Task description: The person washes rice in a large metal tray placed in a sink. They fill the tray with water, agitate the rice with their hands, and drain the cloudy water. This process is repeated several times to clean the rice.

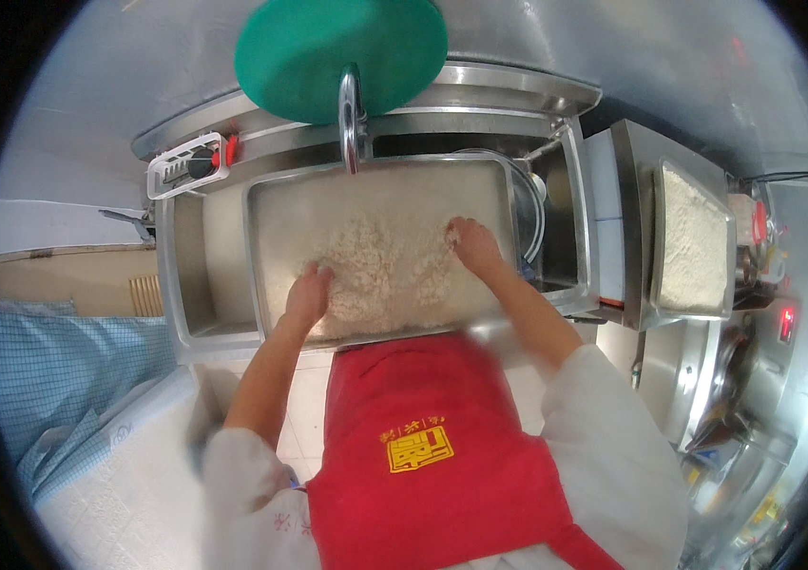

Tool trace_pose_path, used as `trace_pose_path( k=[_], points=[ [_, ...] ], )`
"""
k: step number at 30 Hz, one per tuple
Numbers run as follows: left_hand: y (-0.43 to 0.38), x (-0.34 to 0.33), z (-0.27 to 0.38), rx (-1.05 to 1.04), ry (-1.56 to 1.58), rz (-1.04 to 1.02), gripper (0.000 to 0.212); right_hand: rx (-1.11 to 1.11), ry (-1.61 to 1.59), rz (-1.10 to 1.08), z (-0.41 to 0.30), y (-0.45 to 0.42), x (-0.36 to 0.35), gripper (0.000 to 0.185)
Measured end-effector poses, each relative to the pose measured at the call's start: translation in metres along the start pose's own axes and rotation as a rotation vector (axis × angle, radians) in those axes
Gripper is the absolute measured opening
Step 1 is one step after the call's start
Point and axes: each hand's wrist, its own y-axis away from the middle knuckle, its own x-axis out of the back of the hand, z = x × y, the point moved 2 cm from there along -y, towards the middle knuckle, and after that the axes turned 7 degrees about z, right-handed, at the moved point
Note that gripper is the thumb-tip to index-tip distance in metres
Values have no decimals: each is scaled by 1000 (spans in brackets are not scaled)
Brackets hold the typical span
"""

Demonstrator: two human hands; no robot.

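In front of me a large rectangular metal tray (256, 235) rests across a steel sink. It holds cloudy liquid with a heap of wet, pale grains (365, 260) in the middle, probably rice. My left hand (309, 296) reaches into the tray at the heap's left side, fingers bent and their tips partly hidden. On the heap's right side, my right hand (474, 246) has curled fingers with pale bits at the fingertips. Whether either hand grips any grains is not clear. A chrome faucet (350, 114) arches over the tray's far edge.
Behind the faucet stands a round green board or lid (343, 57). A white plastic basket (186, 167) hangs at the sink's (174, 285) far left corner. To the right, a second tray (693, 246) of pale grains or powder sits on a steel surface. Blue checked cloth (76, 370) lies at left.
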Motion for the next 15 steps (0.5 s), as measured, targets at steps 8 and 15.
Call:
trace_pose_path(
  k=[8,15],
  points=[
    [-37,26,49,-121,128,435,50,-137,198,305,5,-51,6,75],
    [-32,14,83,-18,-166,158,69,101,192,86,-65,-5,-9,85]
  ],
)
